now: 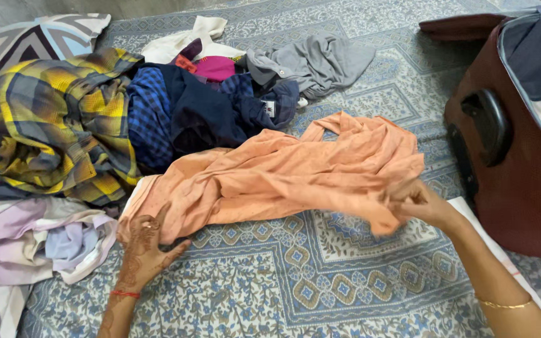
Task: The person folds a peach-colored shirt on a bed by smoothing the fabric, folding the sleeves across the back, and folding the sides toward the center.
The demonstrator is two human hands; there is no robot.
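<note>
Both hands are on the orange garment [283, 172], which lies crumpled across the middle of the patterned blue bedsheet [320, 281]. The left hand [145, 247] has its fingers spread fairly wide, pressing the near left corner of the cloth flat against the sheet. The right hand [424, 203] is pinched closed on a bunched fold at the garment's right end — the fingertips are mostly buried in the fabric, so exactly how they grip is hard to make out.

Behind the orange piece sits a heap of clothes: a yellow plaid shirt [57, 119], a dark navy garment [208, 112], a grey top [314, 62], a bit of pink cloth [215, 67] and something cream [183, 40] half covered by the rest. A pale lilac bundle [39, 238] lies just beside the left hand, cut off by the frame edge.

On the right, a maroon suitcase [521, 188] stands open — only part of it shows, and its contents are too cropped to tell. A pillow [32, 40] peeks in at the top left corner.
</note>
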